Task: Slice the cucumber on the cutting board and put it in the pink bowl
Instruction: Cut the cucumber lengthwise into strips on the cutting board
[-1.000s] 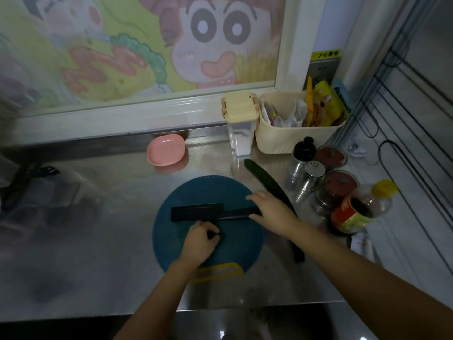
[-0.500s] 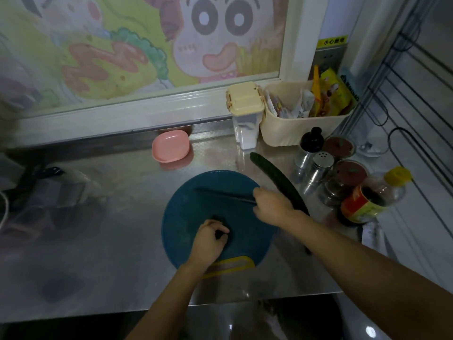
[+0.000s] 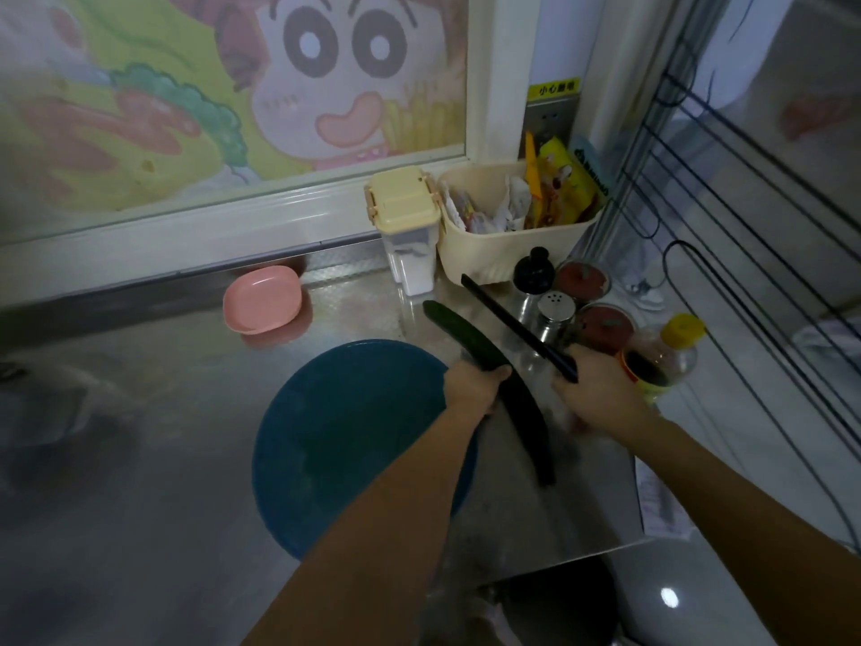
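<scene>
Handling: cucumber [image 3: 470, 340] judged firm, light and smooth-skinned; take hold at mid-length.
Position: appears to rest on the table [image 3: 140, 459], just right of the cutting board [image 3: 345, 435].
Axis: long axis runs far-left to near-right, slightly curved.
Left hand [image 3: 470, 389]: fingers wrap the cucumber's middle.
Right hand [image 3: 591, 398]: grips the knife [image 3: 512, 324] handle.
Pink bowl [image 3: 263, 298]: well apart, by the far wall.

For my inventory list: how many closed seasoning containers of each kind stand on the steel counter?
Glass shakers, black-topped and steel-topped: 2
Red-lidded round jars: 2
Yellow-capped clear sauce bottle: 1
Cream-lidded clear plastic box: 1
Total: 6
</scene>
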`<state>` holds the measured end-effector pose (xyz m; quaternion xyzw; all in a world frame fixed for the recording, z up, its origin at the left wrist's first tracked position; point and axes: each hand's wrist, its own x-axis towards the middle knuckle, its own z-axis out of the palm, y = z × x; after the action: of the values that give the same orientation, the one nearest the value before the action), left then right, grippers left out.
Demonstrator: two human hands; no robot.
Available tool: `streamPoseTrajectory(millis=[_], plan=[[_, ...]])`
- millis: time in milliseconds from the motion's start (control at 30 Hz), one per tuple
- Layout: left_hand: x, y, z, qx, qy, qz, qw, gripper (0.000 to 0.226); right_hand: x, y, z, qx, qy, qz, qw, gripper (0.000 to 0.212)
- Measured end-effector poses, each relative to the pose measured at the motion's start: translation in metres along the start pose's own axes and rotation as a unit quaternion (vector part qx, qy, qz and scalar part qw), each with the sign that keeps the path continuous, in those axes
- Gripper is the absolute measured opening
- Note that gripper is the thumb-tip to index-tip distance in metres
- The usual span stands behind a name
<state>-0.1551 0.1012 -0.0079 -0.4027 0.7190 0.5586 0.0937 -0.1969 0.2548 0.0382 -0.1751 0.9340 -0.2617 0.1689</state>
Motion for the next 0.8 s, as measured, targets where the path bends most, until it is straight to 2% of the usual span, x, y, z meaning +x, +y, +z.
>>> streamPoseTrajectory(millis=[200,367,500,600,667,733,800], plan=[[0.007,0.017,0.018,0.051,0.001,-0.009,0.999,0.035,-0.003,0.013,0.004,0.007,0.005,0.004,1.0,0.018],[0.003,0.014,0.005,0.016,-0.046,-0.028,0.998,0.026,-0.001,0.009,0.003,0.022,0.015,-0.005,1.0,0.012],[-0.009,0.014,-0.033,-0.01,-0.091,-0.014,0.996,0.041,0.0,0.0,0.008,0.051,0.007,-0.01,0.999,0.01],[-0.022,0.014,-0.073,0.076,-0.133,0.005,0.988,0.038,-0.001,-0.007,0.016,0.087,-0.001,-0.019,0.996,0.008],[-0.032,0.01,-0.099,0.172,-0.147,0.031,0.974,0.034,-0.002,-0.011,0.023,0.113,-0.01,-0.018,0.993,0.007],[-0.036,0.0,-0.123,0.302,-0.139,0.069,0.941,0.035,-0.002,-0.016,0.031,0.126,-0.016,-0.02,0.992,0.008],[-0.037,-0.012,-0.142,0.42,-0.126,0.106,0.892,0.032,-0.003,-0.022,0.039,0.119,-0.021,-0.022,0.992,0.01]])
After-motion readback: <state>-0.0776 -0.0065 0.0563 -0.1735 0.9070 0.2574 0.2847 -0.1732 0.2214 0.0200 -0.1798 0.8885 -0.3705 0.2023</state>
